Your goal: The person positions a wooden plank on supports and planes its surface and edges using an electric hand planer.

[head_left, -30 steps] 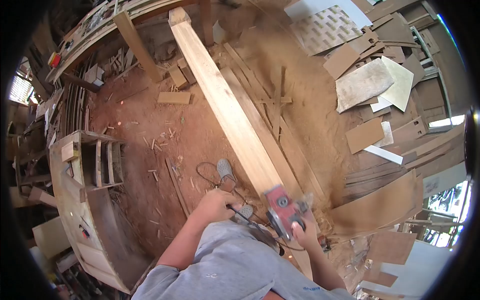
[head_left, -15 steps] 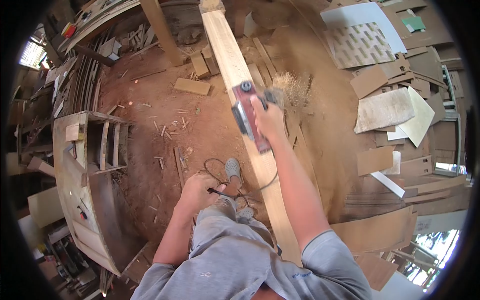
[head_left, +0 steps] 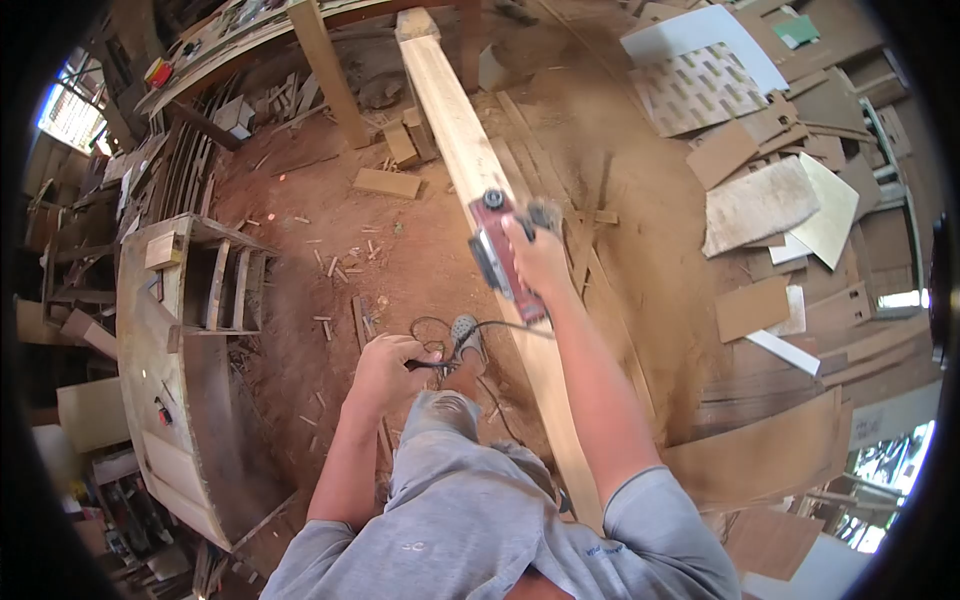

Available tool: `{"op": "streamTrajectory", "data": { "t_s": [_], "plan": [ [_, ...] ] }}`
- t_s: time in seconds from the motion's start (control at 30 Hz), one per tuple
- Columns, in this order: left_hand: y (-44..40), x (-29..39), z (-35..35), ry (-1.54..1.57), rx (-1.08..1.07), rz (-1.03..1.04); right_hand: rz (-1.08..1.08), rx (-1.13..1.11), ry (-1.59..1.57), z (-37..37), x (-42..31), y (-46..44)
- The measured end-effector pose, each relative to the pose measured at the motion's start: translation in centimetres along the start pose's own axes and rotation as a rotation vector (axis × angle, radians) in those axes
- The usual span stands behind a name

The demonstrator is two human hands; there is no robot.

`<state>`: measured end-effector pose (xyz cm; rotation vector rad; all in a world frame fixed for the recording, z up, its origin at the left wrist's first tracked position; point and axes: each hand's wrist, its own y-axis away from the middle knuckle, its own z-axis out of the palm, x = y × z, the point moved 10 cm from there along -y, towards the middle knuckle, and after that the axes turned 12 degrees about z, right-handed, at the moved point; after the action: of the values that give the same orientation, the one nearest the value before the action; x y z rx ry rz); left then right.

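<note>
A red electric hand planer (head_left: 497, 250) rests on a long pale timber beam (head_left: 455, 110), which runs from near my body to the far end. My right hand (head_left: 538, 262) is wrapped round the planer's handle. The dark power cord (head_left: 487, 324) leads from the planer's rear toward my other side. My left hand (head_left: 385, 368) is closed on a length of this cord, held above my leg to the left of the beam. The planer's underside is hidden against the wood.
Loose boards and panels (head_left: 760, 205) lie stacked on the right. A wooden cabinet frame (head_left: 150, 350) stands on the left. Offcuts (head_left: 388, 183) and small wood scraps are scattered over the reddish dirt floor. A worktable (head_left: 235, 45) with an upright post is at the back.
The planer and my right hand have moved slightly back along the beam toward me. The plume of shavings beside the planer has gone. My left hand has lifted a little with the cord.
</note>
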<state>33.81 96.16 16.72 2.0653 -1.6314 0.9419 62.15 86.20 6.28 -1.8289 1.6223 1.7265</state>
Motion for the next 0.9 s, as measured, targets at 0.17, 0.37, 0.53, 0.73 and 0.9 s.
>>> {"op": "streamTrajectory", "data": {
  "t_s": [0.17,0.37,0.53,0.73,0.9],
  "plan": [
    [7.4,6.3,6.6,0.049,-0.125,0.121,0.060,0.036,0.101,-7.6,15.2,18.7],
    [14.0,16.7,14.7,0.319,-0.302,0.261,0.181,0.032,0.041,-17.1,32.0,42.8],
    [16.7,19.5,18.8,0.257,-0.600,0.206,0.318,0.011,-0.070,-21.3,40.3,53.4],
    [14.4,14.7,18.0,0.254,-0.536,0.111,0.244,0.031,0.053,-19.6,34.4,46.1],
    [11.4,8.1,12.6,0.103,-0.367,-0.035,0.191,0.046,0.044,-14.5,24.0,32.4]
  ]
}}
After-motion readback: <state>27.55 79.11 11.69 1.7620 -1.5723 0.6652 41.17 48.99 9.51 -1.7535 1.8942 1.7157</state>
